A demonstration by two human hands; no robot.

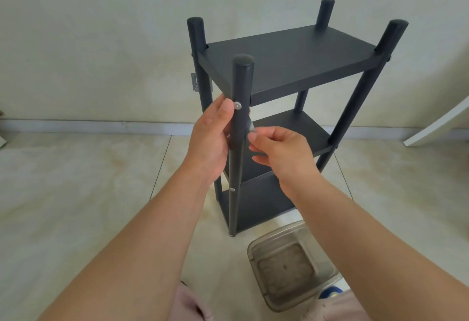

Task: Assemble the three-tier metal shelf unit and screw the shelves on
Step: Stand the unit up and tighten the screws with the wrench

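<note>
The shelf unit (286, 117) stands on the floor at twelve o'clock. The left hand (210, 140) grips the near post (239, 127); the right hand (281, 153) pinches what looks like a small tool (251, 127). A slip might strip the screw (237, 105). Three shelves, four posts, one plastic container (291, 265) at five o'clock.

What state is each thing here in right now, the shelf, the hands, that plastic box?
Shelf unit: upright on the floor, all three shelves in place.
Near post: screw heads showing at two shelf levels.
Left hand: holds the near post.
Right hand: pinches a small silvery tool, blurred, beside the post.
Clear plastic container: on the floor, open, contents unclear.
</note>
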